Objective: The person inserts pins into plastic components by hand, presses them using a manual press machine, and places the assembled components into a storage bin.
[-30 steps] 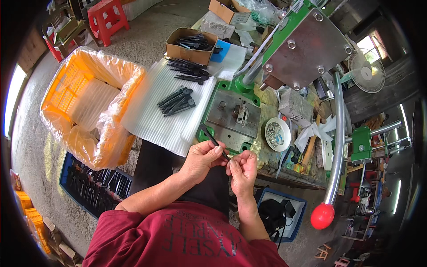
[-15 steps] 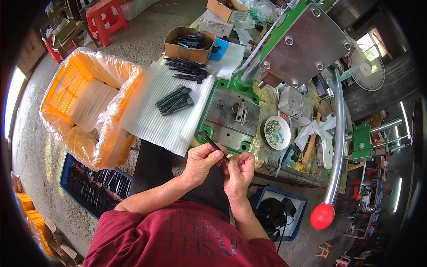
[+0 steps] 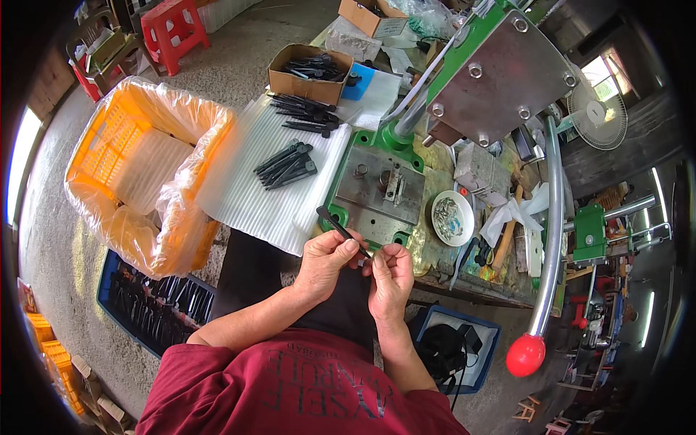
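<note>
Two hands: left hand [image 3: 322, 267] pinches a black piece [image 3: 335, 222] mid-shaft; right hand [image 3: 391, 283] has fingers narrowed at its lower end, contents hidden.
Black piece: before the green press [image 3: 395, 139], near-left corner; probably light, stiff, smooth; hold mid-shaft.
Head end: overlapped the press's near-left foot [image 3: 338, 216] half a second ago; now just left.

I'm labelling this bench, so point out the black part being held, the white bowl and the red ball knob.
Black part [image 3: 334, 222]: head view, on the shaft near its wider end.
White bowl [image 3: 469, 220]: head view, on its bare right inner side.
Red ball knob [image 3: 525, 356]: head view, on its middle.
</note>
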`<move>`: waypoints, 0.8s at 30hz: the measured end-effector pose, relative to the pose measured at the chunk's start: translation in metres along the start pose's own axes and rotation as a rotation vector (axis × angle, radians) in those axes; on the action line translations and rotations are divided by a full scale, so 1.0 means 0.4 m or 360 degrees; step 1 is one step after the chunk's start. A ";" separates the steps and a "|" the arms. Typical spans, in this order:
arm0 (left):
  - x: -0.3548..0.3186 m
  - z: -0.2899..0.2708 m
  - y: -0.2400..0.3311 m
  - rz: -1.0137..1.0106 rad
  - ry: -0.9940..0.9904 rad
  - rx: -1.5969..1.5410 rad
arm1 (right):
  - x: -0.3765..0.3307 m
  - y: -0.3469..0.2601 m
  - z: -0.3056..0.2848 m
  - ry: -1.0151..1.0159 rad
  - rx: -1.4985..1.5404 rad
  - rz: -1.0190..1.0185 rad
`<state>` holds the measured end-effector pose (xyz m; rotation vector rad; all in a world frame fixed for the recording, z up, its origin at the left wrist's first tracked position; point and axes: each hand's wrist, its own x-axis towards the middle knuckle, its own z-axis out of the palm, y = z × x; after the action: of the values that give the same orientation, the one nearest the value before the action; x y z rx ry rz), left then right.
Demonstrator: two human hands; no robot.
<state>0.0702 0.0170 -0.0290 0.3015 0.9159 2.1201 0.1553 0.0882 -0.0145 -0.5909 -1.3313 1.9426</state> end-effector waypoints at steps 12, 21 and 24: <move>0.004 0.003 0.003 -0.0023 -0.0008 0.0020 | 0.013 0.013 0.003 0.0083 -0.0034 -0.0126; 0.068 0.015 0.037 0.0093 -0.0052 0.0240 | 0.028 0.013 -0.014 0.0095 -0.0050 -0.0259; 0.134 0.028 0.070 0.0157 0.0015 0.0585 | 0.030 0.012 -0.032 0.0088 -0.0043 -0.0266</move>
<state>0.0242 0.0508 -0.0060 0.5316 1.3208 2.0336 0.1552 0.1041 -0.0235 -0.5250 -1.3305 1.7644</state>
